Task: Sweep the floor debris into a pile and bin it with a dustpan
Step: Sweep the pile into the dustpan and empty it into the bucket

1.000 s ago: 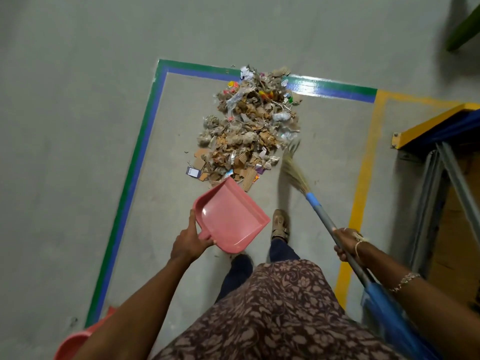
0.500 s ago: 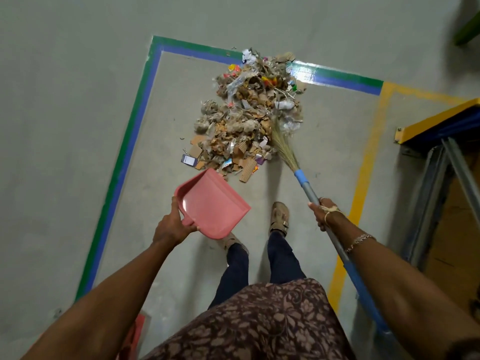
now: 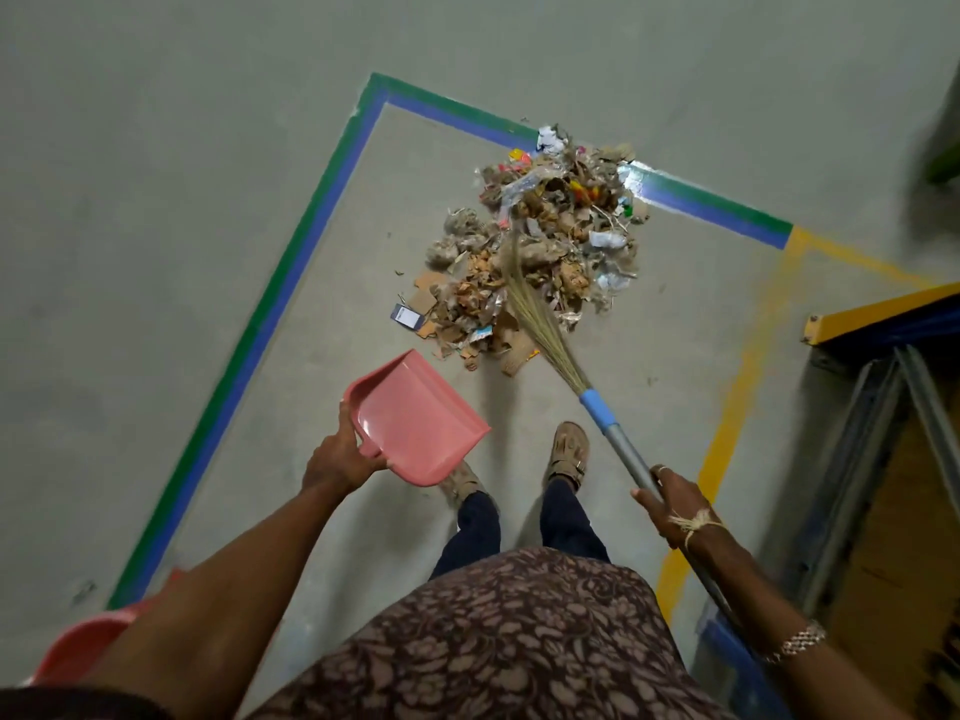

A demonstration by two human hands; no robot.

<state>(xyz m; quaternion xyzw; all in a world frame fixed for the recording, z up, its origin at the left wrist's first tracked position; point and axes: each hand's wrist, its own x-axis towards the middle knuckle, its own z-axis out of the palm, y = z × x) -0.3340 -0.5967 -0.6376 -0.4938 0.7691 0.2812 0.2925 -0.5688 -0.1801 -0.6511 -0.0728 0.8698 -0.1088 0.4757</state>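
A pile of debris [image 3: 545, 257], made of paper scraps, cardboard bits and wrappers, lies on the grey floor over a green and blue tape line. My left hand [image 3: 340, 457] grips the handle end of a pink dustpan [image 3: 415, 418], held above the floor just short of the pile's near edge. My right hand [image 3: 675, 506] grips the metal shaft of a broom [image 3: 613, 428]. Its straw bristles [image 3: 530, 304] lie across the middle of the pile.
A metal rack with a yellow and blue edge [image 3: 878, 319] stands at the right. Yellow floor tape [image 3: 727, 418] runs beside it. A pink plastic container's rim [image 3: 83, 646] shows at the bottom left. My feet [image 3: 569, 452] stand just behind the pile.
The broom head has moved from the pile's right edge leftwards onto the middle of the pile. My right hand has slid along the shaft. The dustpan stays raised near the pile.
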